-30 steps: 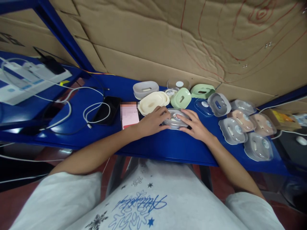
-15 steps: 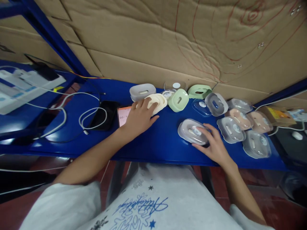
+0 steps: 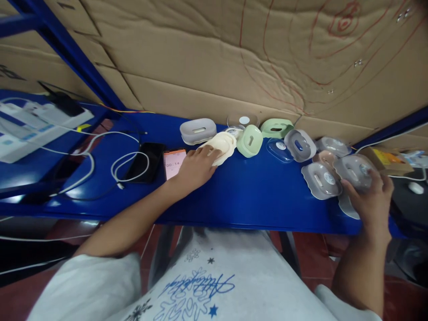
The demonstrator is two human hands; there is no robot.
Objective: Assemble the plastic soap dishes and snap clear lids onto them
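My left hand [image 3: 195, 169] grips a cream soap dish [image 3: 225, 141], fingers curled over its near side. At the right, my right hand [image 3: 374, 203] holds a grey soap box with a clear lid [image 3: 352, 167], thumb and fingers on its edges. That box is above other lidded soap boxes and partly covers a peach one [image 3: 327, 158]. Just left of it sits a grey lidded box [image 3: 317, 180]. Beneath my right hand, another box [image 3: 347, 207] is mostly hidden.
Green soap dishes [image 3: 250, 141], an open grey dish [image 3: 198, 130] and a loose clear lid [image 3: 280, 149] lie along the back. A phone with a timer [image 3: 174, 164], a black phone [image 3: 147, 167] and white cables [image 3: 88, 156] are leftward. Cardboard [image 3: 187, 58] stands behind the blue table.
My right hand has carried the grey lidded soap box from the table's middle rightward to the group of lidded boxes. My left hand stays at the cream dish, which has tilted slightly.
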